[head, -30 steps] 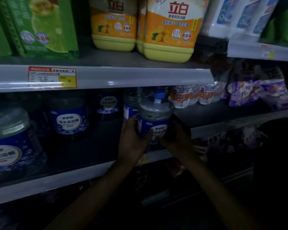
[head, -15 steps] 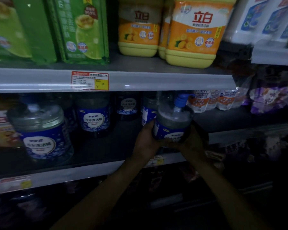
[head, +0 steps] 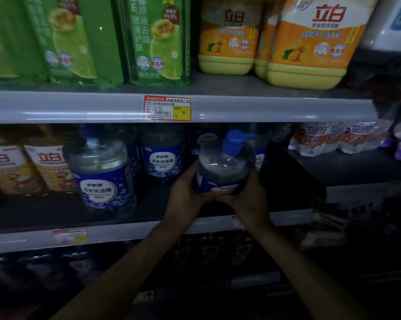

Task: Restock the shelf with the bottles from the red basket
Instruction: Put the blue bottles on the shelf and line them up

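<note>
You hold the bottle between both hands over the middle shelf, just behind its front edge and right of its middle. It is clear, with a blue label and a blue pump on top, and it leans with its top toward you. Your left hand wraps its left side, fingers curled round it and thumb on the front. Your right hand cups the lower right side the same way, and the two thumbs nearly meet under the label. Whether the base touches the shelf cannot be told, because your hands hide it.

A matching bottle stands upright near the front edge, well to the left. A row of bottles of the same kind stands at the back. Yellow-labelled bottles sit at the left end, and white and orange packs at the right end.

On the rim of the upper shelf is a red and yellow price tag. Green packs stand on it at the left, and orange jugs at the right.
</note>
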The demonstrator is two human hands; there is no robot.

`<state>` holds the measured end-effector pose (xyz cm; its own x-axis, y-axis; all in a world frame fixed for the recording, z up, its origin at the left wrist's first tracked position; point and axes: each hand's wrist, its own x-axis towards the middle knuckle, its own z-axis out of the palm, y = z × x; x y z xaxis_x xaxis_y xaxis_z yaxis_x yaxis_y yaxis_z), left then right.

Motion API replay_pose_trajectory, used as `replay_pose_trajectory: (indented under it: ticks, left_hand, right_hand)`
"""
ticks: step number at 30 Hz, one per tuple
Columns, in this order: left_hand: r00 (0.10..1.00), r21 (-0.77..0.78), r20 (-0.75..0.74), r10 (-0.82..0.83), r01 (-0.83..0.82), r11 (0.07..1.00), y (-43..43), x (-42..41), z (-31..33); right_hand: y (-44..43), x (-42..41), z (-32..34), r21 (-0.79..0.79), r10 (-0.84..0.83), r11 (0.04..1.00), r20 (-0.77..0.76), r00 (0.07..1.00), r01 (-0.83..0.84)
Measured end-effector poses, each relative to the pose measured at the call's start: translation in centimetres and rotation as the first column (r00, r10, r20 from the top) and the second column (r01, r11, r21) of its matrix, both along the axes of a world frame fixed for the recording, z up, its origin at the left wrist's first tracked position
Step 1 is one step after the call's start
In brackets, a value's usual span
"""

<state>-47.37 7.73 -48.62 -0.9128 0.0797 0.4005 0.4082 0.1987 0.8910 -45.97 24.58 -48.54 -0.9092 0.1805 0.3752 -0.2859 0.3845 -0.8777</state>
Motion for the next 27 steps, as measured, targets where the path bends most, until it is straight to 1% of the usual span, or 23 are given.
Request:
replay_pose_trajectory:
  ticks: [2, 4, 6, 10, 15, 23, 27]
  left_hand:
    - [0.999, -0.024, -0.004, 0.035, -0.035, 0.999, -0.9, -0.8, 0.0]
    - [0.996, -0.085, -0.029, 0.086, -0.088, 0.993, -1.5, -1.6, 0.0]
    - [0.994, -0.099, -0.026, 0.107, -0.109, 0.989, -1.9, -2.4, 0.2]
    - [0.994, -0.018, 0.021, 0.111, -0.110, 0.994, -1.8, -3.5, 0.3]
    - [0.988, 0.010, 0.056, 0.145, -0.146, 0.989, -1.4, -4.2, -0.3]
    - [0.982, 0.088, 0.120, 0.146, -0.157, 0.984, -0.8, -3.6, -0.2]
    - [0.958, 0.187, 0.239, 0.160, -0.208, 0.960, -0.6, -2.7, -0.7]
  right_hand:
    - [-0.9, -0.8, 0.0, -0.006, 0.021, 1.000, 0.010, 1.000, -0.021]
    - [-1.6, -1.6, 0.1, -0.008, 0.025, 1.000, 0.016, 1.000, -0.025]
    - [-2.1, -2.3, 0.2, -0.021, 0.030, 0.999, 0.018, 0.999, -0.029]
    - [-2.7, -3.3, 0.3, -0.053, 0.023, 0.998, 0.040, 0.999, -0.020]
    - [-2.9, -4.1, 0.1, -0.075, -0.010, 0.997, 0.083, 0.997, 0.016]
    - [-3.7, -3.8, 0.1, -0.084, -0.017, 0.996, 0.079, 0.997, 0.024]
    - [-3.8, -3.2, -0.3, -0.124, -0.041, 0.991, 0.133, 0.990, 0.058]
